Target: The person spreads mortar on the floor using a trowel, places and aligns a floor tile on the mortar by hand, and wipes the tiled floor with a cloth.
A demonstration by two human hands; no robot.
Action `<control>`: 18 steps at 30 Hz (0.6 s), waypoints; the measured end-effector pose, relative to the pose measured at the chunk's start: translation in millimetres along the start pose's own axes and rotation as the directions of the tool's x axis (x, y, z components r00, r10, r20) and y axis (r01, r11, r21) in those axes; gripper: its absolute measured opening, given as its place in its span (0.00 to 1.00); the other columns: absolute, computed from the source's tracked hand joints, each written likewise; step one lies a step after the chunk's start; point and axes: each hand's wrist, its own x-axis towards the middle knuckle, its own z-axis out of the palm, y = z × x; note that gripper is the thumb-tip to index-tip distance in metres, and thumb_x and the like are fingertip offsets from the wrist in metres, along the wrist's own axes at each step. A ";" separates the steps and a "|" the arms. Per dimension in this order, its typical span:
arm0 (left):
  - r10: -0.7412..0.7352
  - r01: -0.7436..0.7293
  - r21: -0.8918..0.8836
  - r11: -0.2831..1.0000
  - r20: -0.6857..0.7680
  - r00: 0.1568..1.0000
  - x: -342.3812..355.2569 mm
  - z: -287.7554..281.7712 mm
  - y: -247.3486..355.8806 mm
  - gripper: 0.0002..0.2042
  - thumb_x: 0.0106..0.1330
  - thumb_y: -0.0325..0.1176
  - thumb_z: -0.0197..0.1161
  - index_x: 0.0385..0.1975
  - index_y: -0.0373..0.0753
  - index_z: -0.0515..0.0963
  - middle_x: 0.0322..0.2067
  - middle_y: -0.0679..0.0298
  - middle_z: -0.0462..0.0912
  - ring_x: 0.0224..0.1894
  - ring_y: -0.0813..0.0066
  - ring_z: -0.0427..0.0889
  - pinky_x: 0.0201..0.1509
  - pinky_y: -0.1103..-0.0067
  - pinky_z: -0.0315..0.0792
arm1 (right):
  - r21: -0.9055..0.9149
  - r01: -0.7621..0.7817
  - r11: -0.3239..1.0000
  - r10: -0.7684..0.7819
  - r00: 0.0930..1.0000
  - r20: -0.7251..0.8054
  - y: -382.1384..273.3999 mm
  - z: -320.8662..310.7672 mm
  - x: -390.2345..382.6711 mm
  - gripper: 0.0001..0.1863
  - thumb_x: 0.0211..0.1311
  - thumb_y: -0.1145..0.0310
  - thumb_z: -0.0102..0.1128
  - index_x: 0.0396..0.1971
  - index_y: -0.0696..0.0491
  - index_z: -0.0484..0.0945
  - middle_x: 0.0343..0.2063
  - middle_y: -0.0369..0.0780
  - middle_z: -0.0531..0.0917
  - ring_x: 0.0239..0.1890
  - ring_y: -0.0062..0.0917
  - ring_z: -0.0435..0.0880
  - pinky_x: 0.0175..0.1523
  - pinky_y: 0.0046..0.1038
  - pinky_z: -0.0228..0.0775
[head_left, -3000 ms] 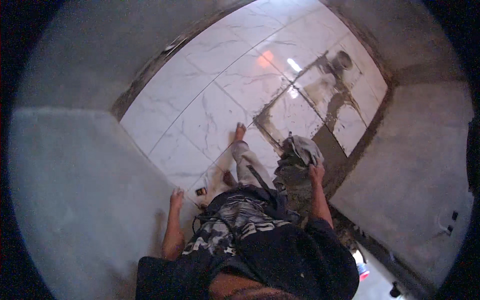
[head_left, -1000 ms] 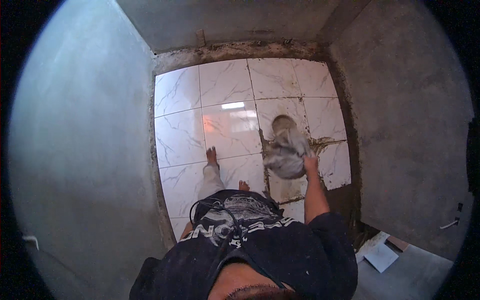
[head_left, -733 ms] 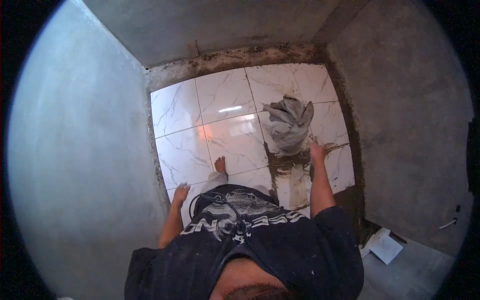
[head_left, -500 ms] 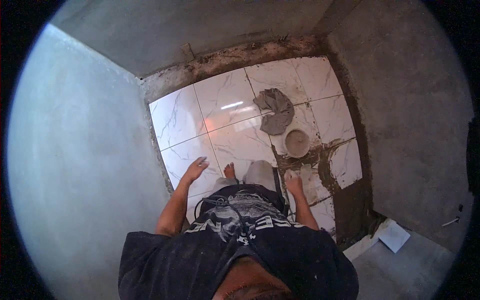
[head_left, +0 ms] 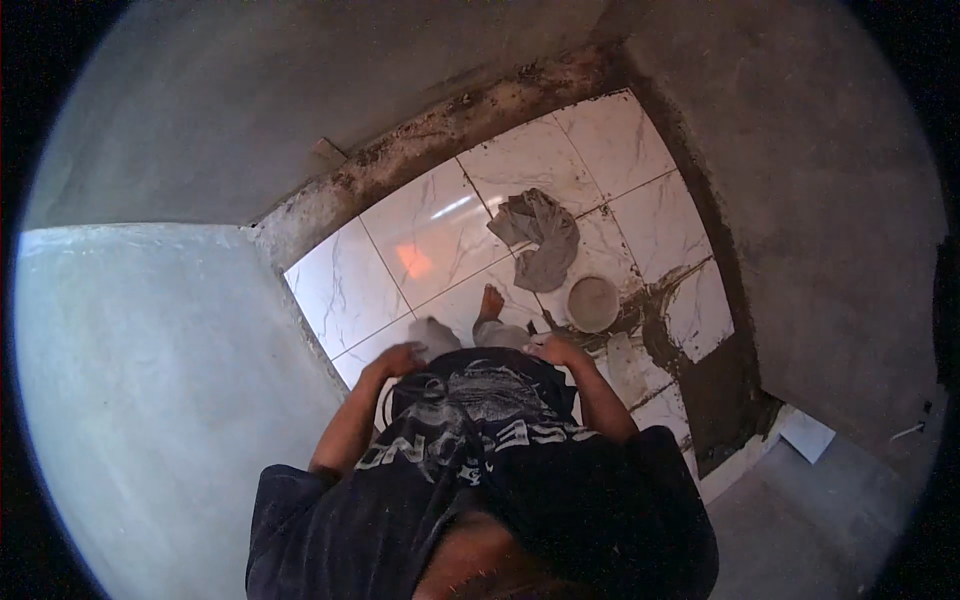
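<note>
My left hand is at my left thigh, fingers curled by the light trousers; what they hold, if anything, is hidden. My right hand is at my right thigh, fingers bent in against my clothing, their grip unclear. My bare foot stands on the white marble-patterned tiles. Ahead lies a crumpled grey cloth, and just below it, to the right, is a round grey container beside smears of wet mortar.
Plastered walls enclose the tiles on the left, far side and right. A rough, dirty strip runs along the far wall's foot. At lower right are a dark untiled patch, a loose pale tile and a short white pipe.
My right hand let go of the grey cloth, which now lies on the tiles with the round container uncovered beside it. Both hands have since drawn in to my thighs. The view has rotated.
</note>
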 end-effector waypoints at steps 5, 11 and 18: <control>0.012 -0.018 0.483 0.876 0.017 1.000 18.7 -87.5 62.8 0.16 0.48 0.37 0.55 0.37 0.39 0.74 0.41 0.54 0.72 0.43 0.57 0.70 0.48 0.69 0.64 | -0.366 0.034 0.930 0.066 0.964 0.258 -59.2 -34.4 45.0 0.16 0.51 0.58 0.48 0.39 0.47 0.73 0.36 0.46 0.76 0.39 0.39 0.74 0.43 0.32 0.65; 0.212 -0.195 0.364 0.911 -0.006 0.977 91.6 -168.7 27.0 0.13 0.47 0.35 0.54 0.32 0.40 0.76 0.31 0.52 0.76 0.37 0.55 0.74 0.42 0.69 0.68 | -0.648 0.157 0.745 0.204 0.871 0.446 16.4 6.5 132.0 0.16 0.48 0.59 0.50 0.36 0.51 0.74 0.34 0.47 0.76 0.36 0.39 0.75 0.42 0.34 0.65; 0.019 -0.228 0.534 0.814 0.367 0.930 137.2 -320.2 32.5 0.10 0.47 0.35 0.53 0.27 0.41 0.77 0.30 0.54 0.77 0.32 0.56 0.75 0.38 0.69 0.69 | -0.009 -0.365 0.931 0.343 0.883 -0.320 -161.8 -21.3 143.7 0.12 0.48 0.64 0.49 0.31 0.54 0.74 0.30 0.47 0.76 0.33 0.40 0.75 0.40 0.37 0.66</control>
